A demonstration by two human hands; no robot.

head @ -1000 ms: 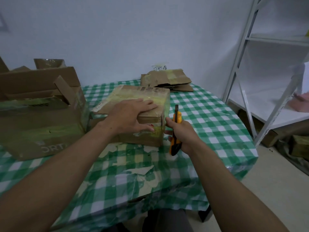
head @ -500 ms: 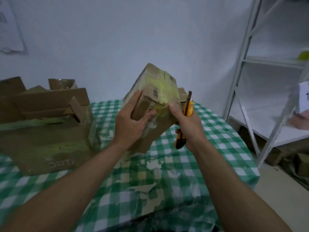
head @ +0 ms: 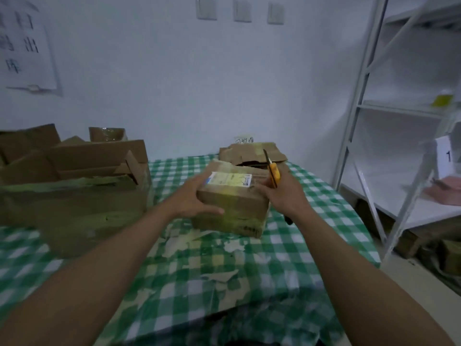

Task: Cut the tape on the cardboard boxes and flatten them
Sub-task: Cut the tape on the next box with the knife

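Observation:
A small taped cardboard box [head: 234, 208] with a white shipping label on top sits on the green checked table [head: 299, 245]. My left hand [head: 197, 198] holds its near left corner, fingers over the top and thumb on the front face. On the box's right side my right hand [head: 282, 193] grips an orange utility knife [head: 274, 174], its blade pointing up and away.
A large open cardboard box [head: 74, 191] stands at the table's left. Flattened cardboard [head: 252, 152] lies at the far edge by the wall. White metal shelving [head: 399, 121] stands to the right, with more boxes on the floor under it.
The small box was tipped up off the table in both hands, turned over, and now rests flat with its label side up. Both hands stayed on it, the knife still in the right.

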